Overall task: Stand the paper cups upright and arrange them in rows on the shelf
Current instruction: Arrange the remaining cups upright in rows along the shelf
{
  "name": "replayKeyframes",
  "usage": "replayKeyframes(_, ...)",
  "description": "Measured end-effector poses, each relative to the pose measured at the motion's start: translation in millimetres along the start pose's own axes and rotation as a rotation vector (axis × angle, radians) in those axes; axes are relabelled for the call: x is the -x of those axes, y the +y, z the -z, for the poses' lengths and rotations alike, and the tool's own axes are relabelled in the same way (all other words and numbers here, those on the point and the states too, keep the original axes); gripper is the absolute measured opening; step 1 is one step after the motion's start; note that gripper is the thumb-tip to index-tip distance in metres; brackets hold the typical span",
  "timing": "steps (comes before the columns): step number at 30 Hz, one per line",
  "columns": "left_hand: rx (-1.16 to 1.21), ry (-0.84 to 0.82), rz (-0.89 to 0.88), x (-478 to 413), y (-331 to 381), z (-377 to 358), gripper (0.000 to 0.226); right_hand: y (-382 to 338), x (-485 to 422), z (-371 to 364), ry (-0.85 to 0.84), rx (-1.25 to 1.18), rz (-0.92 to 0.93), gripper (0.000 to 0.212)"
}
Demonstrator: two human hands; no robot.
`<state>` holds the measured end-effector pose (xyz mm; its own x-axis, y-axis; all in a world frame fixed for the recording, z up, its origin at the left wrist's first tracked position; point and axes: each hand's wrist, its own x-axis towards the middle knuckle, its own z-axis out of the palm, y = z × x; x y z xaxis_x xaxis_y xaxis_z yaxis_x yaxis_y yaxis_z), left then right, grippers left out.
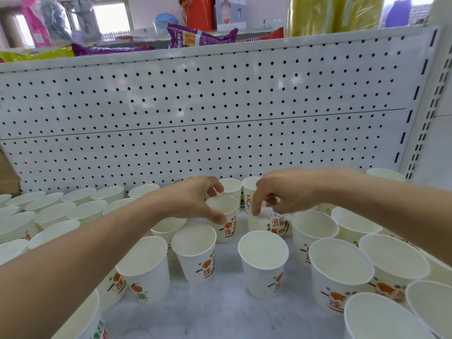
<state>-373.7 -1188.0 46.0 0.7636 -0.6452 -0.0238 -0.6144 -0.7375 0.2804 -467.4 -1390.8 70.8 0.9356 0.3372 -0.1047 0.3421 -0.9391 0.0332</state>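
Several white paper cups with orange and green print stand upright on the grey shelf [220,311]. My left hand [193,199] grips the rim of one upright cup [226,222] near the back middle, thumb in front and fingers behind. My right hand [281,194] reaches down with curled fingers onto an upside-down cup [271,223] just right of it, its print inverted. Two upright cups [195,253] [264,263] stand in front of my hands. Rows of upright cups [61,211] fill the left side.
A white pegboard back panel [208,118] rises right behind the cups. The slotted shelf upright [425,106] borders the right side. Purple snack bags [198,36] lie on the shelf above. Large cups [340,270] crowd the right front, and bare shelf shows at the front middle.
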Motion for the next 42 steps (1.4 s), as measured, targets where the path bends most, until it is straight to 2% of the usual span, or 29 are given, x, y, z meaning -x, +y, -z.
replayKeyframes(3, 0.001, -0.011, 0.004, -1, 1, -1, 0.074, -4, -4, -7, -0.035, 0.081, 0.042, 0.05)
replayKeyframes(7, 0.009, -0.014, 0.001, -1, 0, 0, 0.076, -4, -12, -12, -0.048, 0.195, 0.075, 0.024)
replayKeyframes(13, 0.032, -0.008, -0.008, -1, -1, 1, 0.076, 7, 1, 5, 0.135, 0.039, -0.041, 0.009)
replayKeyframes(16, 0.043, -0.004, -0.014, -2, 0, 0, 0.074, 12, 4, -2, 0.14, 0.016, -0.108, 0.005)
replayKeyframes(30, 0.067, 0.066, -0.043, -3, 3, -2, 0.067, 10, 2, -10, 0.127, -0.065, -0.147, 0.003)
replayKeyframes(35, 0.091, 0.069, -0.06, -7, 4, -4, 0.064, 35, 13, 18, 0.31, -0.305, -0.199, 0.009)
replayKeyframes(39, 0.084, 0.076, -0.063, -8, 4, -6, 0.063, 48, 24, 18, 0.165, -0.242, -0.279, 0.007)
replayKeyframes(42, 0.071, 0.082, -0.066, -9, 4, -7, 0.063, 49, 26, 5, 0.077, -0.197, -0.333, 0.022)
